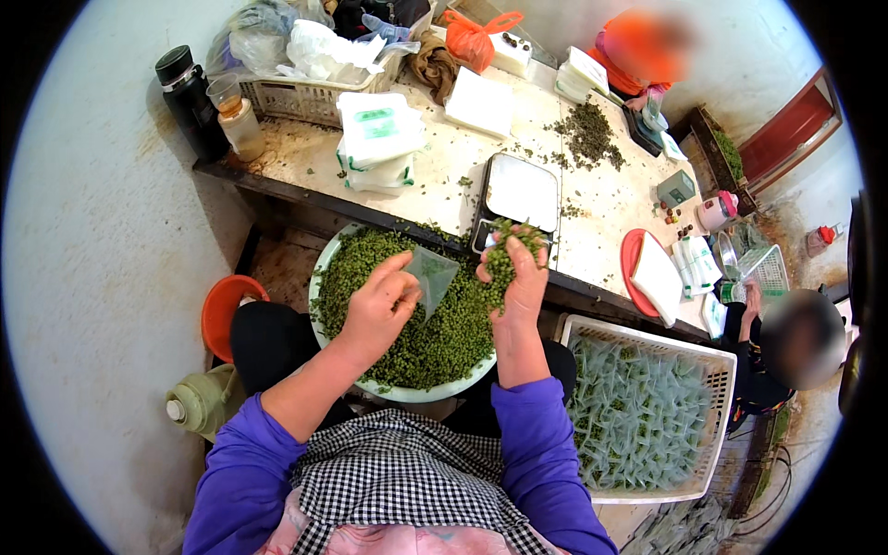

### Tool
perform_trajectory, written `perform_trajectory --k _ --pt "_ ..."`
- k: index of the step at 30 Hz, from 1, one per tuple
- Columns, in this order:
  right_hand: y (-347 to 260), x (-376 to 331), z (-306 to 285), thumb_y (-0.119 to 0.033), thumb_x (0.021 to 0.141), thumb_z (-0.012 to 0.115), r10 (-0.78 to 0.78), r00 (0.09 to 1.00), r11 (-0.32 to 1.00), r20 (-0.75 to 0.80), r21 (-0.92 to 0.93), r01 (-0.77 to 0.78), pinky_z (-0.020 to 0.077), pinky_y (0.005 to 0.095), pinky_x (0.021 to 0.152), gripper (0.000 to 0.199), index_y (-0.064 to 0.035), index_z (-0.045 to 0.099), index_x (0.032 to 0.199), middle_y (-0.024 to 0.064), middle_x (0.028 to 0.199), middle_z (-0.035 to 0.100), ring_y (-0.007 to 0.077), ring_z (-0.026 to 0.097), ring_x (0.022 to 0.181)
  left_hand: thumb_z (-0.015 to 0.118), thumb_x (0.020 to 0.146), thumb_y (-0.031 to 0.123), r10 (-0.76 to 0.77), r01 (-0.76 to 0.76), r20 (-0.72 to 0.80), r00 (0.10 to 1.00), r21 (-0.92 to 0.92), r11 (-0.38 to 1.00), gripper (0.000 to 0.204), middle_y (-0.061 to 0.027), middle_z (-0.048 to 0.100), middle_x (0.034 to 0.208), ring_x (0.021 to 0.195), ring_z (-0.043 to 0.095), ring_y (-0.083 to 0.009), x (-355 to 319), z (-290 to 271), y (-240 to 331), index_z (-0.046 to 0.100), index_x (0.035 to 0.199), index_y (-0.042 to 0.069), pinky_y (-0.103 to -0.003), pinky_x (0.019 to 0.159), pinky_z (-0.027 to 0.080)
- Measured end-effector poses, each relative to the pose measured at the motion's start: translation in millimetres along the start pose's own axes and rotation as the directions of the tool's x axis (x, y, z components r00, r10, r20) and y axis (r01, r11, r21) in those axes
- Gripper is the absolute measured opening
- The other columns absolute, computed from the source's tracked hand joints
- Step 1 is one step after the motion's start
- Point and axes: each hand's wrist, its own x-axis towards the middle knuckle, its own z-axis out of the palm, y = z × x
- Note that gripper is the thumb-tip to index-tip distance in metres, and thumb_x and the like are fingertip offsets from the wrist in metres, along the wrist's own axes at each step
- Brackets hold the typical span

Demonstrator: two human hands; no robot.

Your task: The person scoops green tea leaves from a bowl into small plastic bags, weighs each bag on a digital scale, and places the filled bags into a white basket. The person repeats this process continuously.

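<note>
A large pale basin (427, 395) stands between my knees, heaped with small round green berries (407, 350) that look like green peppercorns. My left hand (372, 314) pinches a small clear plastic bag (434, 276) over the heap; the bag looks empty. To its right, my right hand (521, 294) is cupped around a handful of the green peppercorns (503, 259), raised above the basin's right side near the table edge. Just beyond it on the table lies a scale (523, 192) with a white top, its near end partly hidden by this hand.
A white crate (720, 421) of filled clear bags (638, 416) sits at my right. Stacks of white bags (379, 129) and scattered berries (592, 134) lie on the table (435, 208). An orange bucket (217, 319) stands left. Two people work at the far side and right.
</note>
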Motion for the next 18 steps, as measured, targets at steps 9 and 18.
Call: perform_trajectory --k 9,18 --pt "8 -10 43 -0.002 0.086 0.063 -0.411 0.9 0.91 0.142 0.129 0.395 0.0539 0.0382 0.079 0.038 -0.0048 0.047 0.121 0.013 0.104 0.06 0.023 0.063 0.088 0.073 0.075 -0.008 0.129 -0.139 0.093 0.987 0.113 0.984 0.024 -0.0255 0.055 0.131 0.077 0.069 -0.0247 4 19 7 0.059 0.093 -0.001 -0.032 0.064 0.056" --pt "28 0 23 -0.006 0.082 0.067 -0.479 0.808 0.864 0.343 0.018 0.504 0.0475 0.0433 0.096 0.044 -0.0027 0.047 0.121 0.0117 0.124 0.047 0.0266 0.059 0.107 0.072 0.072 -0.006 0.089 -0.093 0.084 0.993 0.048 0.994 0.023 -0.0266 0.055 0.131 0.095 0.068 -0.0357 7 23 0 0.059 0.089 0.001 -0.035 0.067 0.058"
